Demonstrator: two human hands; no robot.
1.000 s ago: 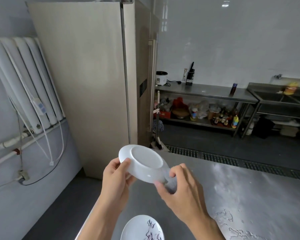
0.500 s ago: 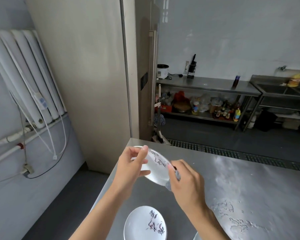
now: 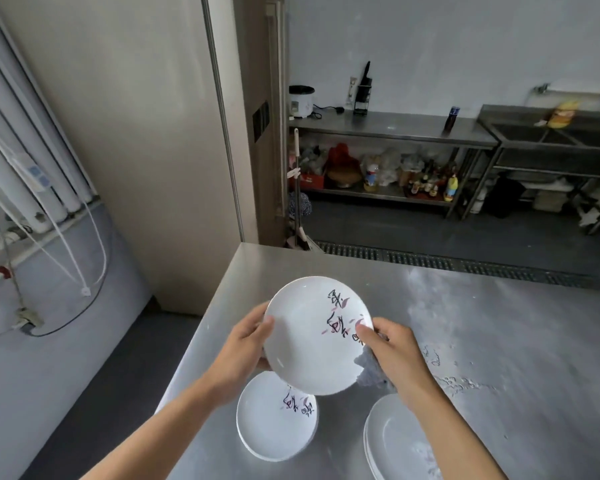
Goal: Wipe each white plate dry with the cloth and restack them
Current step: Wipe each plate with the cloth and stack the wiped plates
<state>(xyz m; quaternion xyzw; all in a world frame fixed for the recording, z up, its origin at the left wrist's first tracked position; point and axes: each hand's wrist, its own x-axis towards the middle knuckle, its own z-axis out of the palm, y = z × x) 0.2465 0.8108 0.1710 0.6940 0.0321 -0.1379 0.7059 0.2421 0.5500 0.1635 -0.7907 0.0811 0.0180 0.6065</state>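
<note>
Both left grip (image 3: pixel 246 344) and right grip (image 3: pixel 392 351) are clasping the plate (image 3: pixel 312 337) by its rim over the bench (image 3: pixel 499 341); right is also pinching the cloth (image 3: pixel 369 370).

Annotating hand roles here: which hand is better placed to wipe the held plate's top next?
Right, probably. The right hand has the cloth bunched at the rim of the plate. The left hand only grips the opposite rim, steadying it.
</note>
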